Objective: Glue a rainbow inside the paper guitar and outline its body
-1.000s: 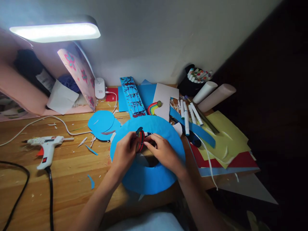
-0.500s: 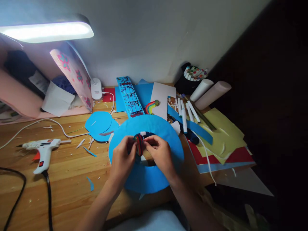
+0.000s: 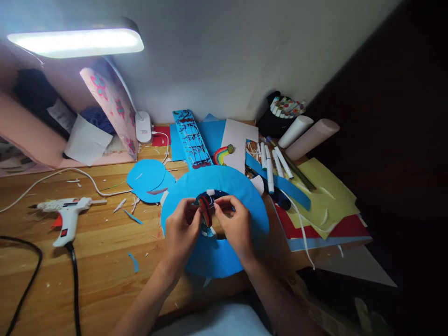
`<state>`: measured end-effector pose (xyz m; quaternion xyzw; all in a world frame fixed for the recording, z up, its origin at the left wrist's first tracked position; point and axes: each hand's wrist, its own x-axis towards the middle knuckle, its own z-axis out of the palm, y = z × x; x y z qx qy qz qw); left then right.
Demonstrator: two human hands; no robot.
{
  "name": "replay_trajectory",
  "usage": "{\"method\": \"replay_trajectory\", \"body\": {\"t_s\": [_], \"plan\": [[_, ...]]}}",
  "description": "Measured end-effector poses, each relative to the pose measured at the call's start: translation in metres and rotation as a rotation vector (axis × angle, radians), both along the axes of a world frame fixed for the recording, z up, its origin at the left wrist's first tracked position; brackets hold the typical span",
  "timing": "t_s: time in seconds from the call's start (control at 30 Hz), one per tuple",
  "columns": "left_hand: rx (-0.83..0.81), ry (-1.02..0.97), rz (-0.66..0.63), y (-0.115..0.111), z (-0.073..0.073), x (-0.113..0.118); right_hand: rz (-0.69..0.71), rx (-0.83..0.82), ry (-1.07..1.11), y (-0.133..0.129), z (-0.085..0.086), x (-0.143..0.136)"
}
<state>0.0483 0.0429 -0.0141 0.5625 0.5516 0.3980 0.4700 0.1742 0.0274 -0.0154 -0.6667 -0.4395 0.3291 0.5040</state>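
My left hand [image 3: 182,224] pinches a small curved paper rainbow [image 3: 205,210] with red and dark stripes. It is held over the round hole of a large blue paper ring [image 3: 217,261]. Just right of the rainbow is my right hand [image 3: 235,221], thumb and fingertips pressed together. Whatever sits between those fingertips is too small to make out. Both wrists pass above the ring's near edge. Behind the ring stands a blue strip [image 3: 192,140] with dark painted patterns and lines. Another rainbow cutout [image 3: 221,154], red, yellow and green, lies beside that strip.
At left, a white glue gun [image 3: 68,219] with a black cord lies on the wooden table [image 3: 105,289]. Blue paper discs [image 3: 147,175] and scraps are nearby. White markers [image 3: 269,170], coloured sheets [image 3: 325,196] and a black marker holder [image 3: 273,121] stand or lie at right. A lamp [image 3: 77,42] hangs upper left.
The rainbow has tilted and turned in my left fingers, showing more of its curve. My right fingertips have shifted slightly right, away from it. The whole view has moved a little.
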Motion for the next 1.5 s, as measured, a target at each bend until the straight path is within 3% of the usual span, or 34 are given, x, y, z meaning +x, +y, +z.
{"method": "replay_trajectory", "body": {"t_s": [0.4,0.8,1.07,1.5], "plan": [[0.03,0.012,-0.021,-0.001,-0.001,0.001,0.122,0.132,-0.465,0.011,0.001,0.004],[0.056,-0.022,0.003,0.001,-0.002,0.001,0.375,0.094,-0.292,0.011,0.002,0.02],[0.057,-0.049,0.0,0.002,-0.004,-0.001,0.425,0.09,-0.235,0.012,0.004,0.025],[0.097,-0.011,-0.016,0.004,-0.005,-0.003,0.622,0.105,-0.468,0.022,0.021,0.034]]}}
